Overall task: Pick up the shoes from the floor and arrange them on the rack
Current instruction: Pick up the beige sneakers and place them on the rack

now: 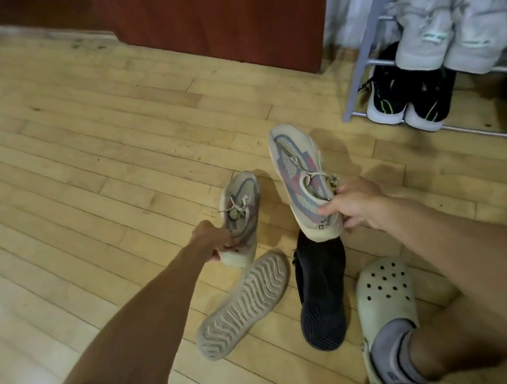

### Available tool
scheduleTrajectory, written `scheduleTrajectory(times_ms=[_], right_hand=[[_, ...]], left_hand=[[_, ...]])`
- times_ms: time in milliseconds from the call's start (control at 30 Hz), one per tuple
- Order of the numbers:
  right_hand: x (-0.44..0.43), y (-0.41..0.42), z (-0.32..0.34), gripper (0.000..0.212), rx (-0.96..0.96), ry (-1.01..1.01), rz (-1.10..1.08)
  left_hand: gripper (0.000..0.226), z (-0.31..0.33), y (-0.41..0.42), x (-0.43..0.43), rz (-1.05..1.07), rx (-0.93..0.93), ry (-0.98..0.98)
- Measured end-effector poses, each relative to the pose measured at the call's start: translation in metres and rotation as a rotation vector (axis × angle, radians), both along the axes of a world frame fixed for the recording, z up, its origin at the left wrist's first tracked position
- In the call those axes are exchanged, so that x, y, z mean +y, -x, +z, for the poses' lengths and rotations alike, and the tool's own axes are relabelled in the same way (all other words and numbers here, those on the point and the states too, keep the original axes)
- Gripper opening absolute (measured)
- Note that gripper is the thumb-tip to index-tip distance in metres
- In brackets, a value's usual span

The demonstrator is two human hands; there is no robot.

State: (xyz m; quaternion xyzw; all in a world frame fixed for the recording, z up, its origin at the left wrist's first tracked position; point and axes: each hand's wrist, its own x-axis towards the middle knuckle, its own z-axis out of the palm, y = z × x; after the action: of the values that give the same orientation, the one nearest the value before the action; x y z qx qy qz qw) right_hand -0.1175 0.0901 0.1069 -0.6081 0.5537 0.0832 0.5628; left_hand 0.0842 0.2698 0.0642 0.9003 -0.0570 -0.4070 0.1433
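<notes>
My left hand [213, 240] grips the heel of a beige sneaker with grey and pink panels [241, 207], its toe pointing away. My right hand [354, 205] holds the matching sneaker [299, 170] by its heel and collar, raised above the floor. Below them an upturned beige shoe [245, 304] shows its ridged sole, and a black shoe [322, 292] lies on its side next to it. The metal shoe rack [370, 46] stands at the upper right, a short way beyond my right hand.
The rack holds a pair of pale grey sneakers [447, 37] above a pair of black ones with white soles [406, 96]. My right foot wears a pale green clog [385, 297] over a grey sock. A dark wooden cabinet [215, 18] stands behind. The floor is wooden planks.
</notes>
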Motion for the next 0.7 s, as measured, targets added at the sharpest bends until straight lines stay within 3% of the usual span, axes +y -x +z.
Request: scheduleTrajectory(times_ms=[100,267,500,700], right_hand=[[-0.013,0.003,0.035,0.053,-0.054,-0.009,0.020],[-0.036,0.028,0.116,0.046,-0.127,0.094,-0.007],[-0.082,0.097,0.186,0.026,-0.118,0.235,-0.130],[-0.125,0.158,0.213,0.035,-0.171,0.315,-0.301]], left_hand=[[0.030,0.038,0.005,-0.011,0.060,0.018,0.190],[0.022,0.118,0.023,-0.052,-0.036,-0.020,0.438],[0.020,0.197,0.087,-0.133,-0.162,0.004,0.592],[0.016,0.228,0.136,-0.204,-0.245,0.066,0.689]])
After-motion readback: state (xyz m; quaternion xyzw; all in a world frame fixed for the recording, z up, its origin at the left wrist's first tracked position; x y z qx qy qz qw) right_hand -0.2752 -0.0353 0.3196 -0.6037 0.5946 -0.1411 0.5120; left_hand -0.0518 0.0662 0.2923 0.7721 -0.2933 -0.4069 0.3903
